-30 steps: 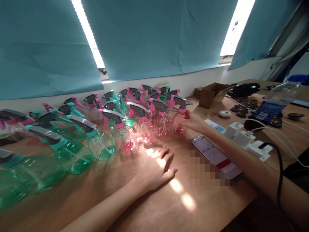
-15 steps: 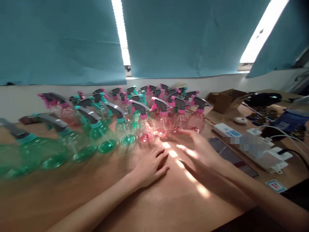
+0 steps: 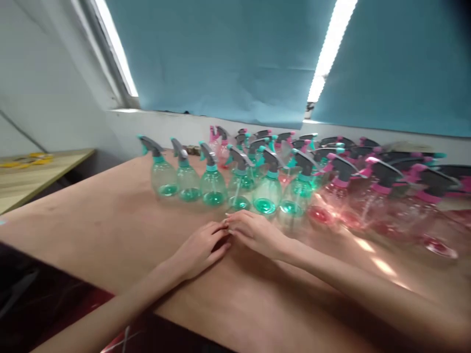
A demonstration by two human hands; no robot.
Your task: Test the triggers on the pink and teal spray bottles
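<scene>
My left hand [image 3: 200, 250] lies flat on the wooden table [image 3: 91, 215], fingers stretched out and holding nothing. My right hand [image 3: 253, 231] rests beside it, fingers extended, its fingertips touching those of the left hand. Just beyond both hands stands a row of clear green spray bottles [image 3: 213, 184] with grey and teal trigger heads. To the right the row continues with pink spray bottles [image 3: 379, 191], blurred by motion. Neither hand touches a bottle.
More spray bottles stand in rows behind the front one, up to the white wall under blue blinds [image 3: 228, 54]. A second wooden table [image 3: 33, 171] with yellow items is at the far left. The table's near edge runs below my forearms.
My view has swung left: the phone, power strip and box are out of sight. My right hand left the pink bottles and moved to rest beside my left hand.
</scene>
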